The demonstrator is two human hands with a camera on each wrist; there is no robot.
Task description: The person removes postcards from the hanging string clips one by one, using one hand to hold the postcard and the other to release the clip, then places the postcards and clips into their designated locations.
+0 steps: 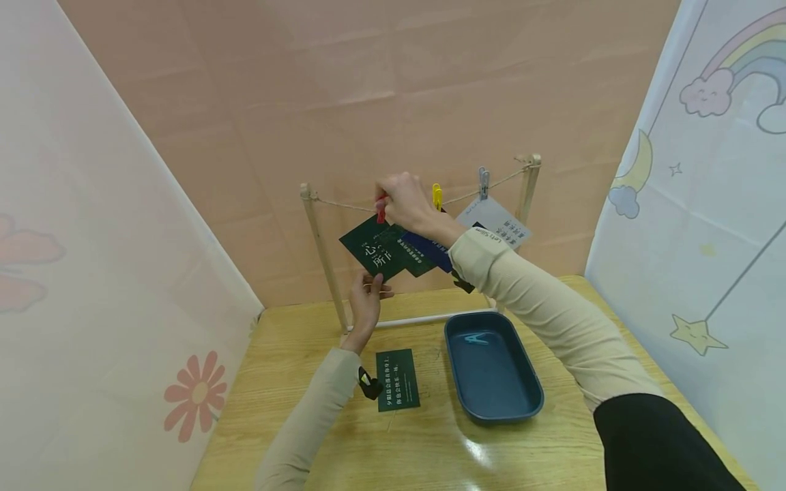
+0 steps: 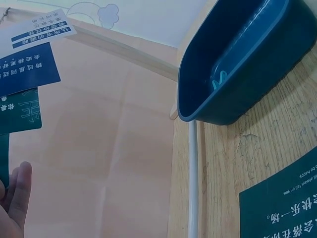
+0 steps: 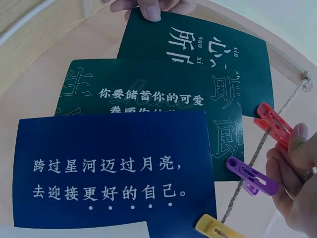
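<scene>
My right hand (image 1: 405,201) pinches a red clothespin (image 3: 274,124) at the twine line, its tip over the corner of a dark green card (image 1: 368,247). The lower edge of that card is held between thumb and fingers of my left hand (image 1: 366,300). Beside it on the line hang a second green card (image 3: 148,94) by a purple clothespin (image 3: 252,176), a blue card (image 3: 114,168) by a yellow clothespin (image 1: 437,196), and a white card (image 1: 500,221) by a grey clothespin (image 1: 484,183). These cards overlap one another.
Two wooden posts (image 1: 322,259) carry the twine, with a white bar (image 1: 424,319) low between them. A blue basin (image 1: 494,402) on the table holds a light blue clothespin (image 1: 475,339). Another green card (image 1: 398,380) lies flat left of the basin.
</scene>
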